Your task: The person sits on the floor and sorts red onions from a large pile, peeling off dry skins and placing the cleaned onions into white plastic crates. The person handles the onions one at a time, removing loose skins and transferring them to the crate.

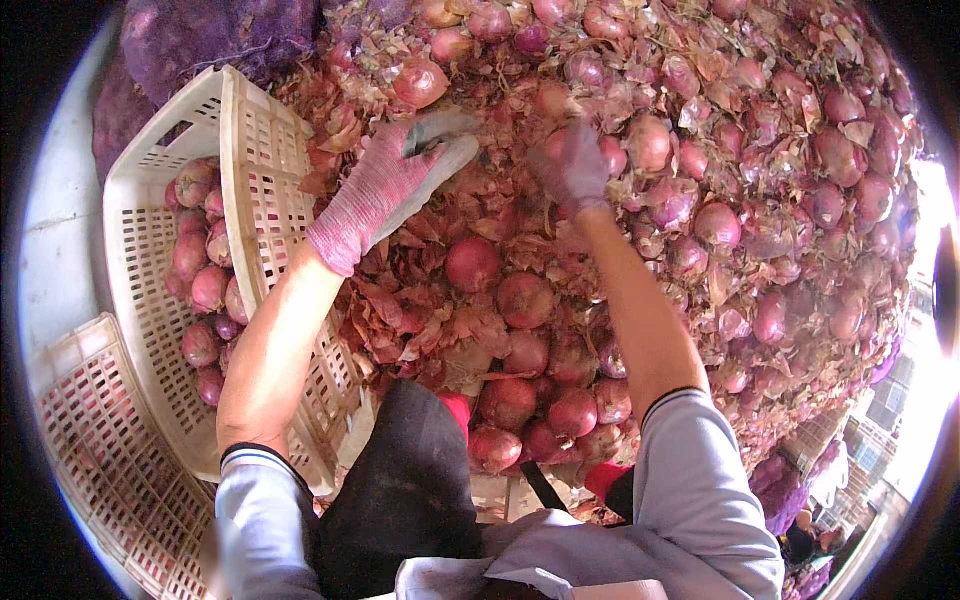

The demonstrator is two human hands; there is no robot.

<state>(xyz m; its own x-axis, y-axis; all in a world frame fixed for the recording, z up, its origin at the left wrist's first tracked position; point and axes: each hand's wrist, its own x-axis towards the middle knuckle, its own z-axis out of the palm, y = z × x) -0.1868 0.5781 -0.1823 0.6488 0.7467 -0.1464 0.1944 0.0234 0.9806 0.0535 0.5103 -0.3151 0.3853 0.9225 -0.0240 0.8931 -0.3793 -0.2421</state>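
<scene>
My left hand [397, 172], in a pink knitted glove with a grey palm, is above the onion skins just right of the crate, its thumb and fingers apart and nothing seen between them. Farther right, my right hand [574, 165] wears a gloved covering too; it is blurred, its fingers near some red onions, and its grip does not show clearly. A large red onion [472, 265] lies on loose dry skins [390, 300] below and between the hands, with another onion [525, 300] beside it. More red onions [572, 413] are heaped close to my legs.
A white slatted plastic crate [240, 187] holding several onions [210, 289] stands tilted at the left. Another plastic crate [112, 450] is at the lower left. Purple mesh sacks [217, 45] lie at the upper left. A large onion heap [780, 202] spreads over the right side.
</scene>
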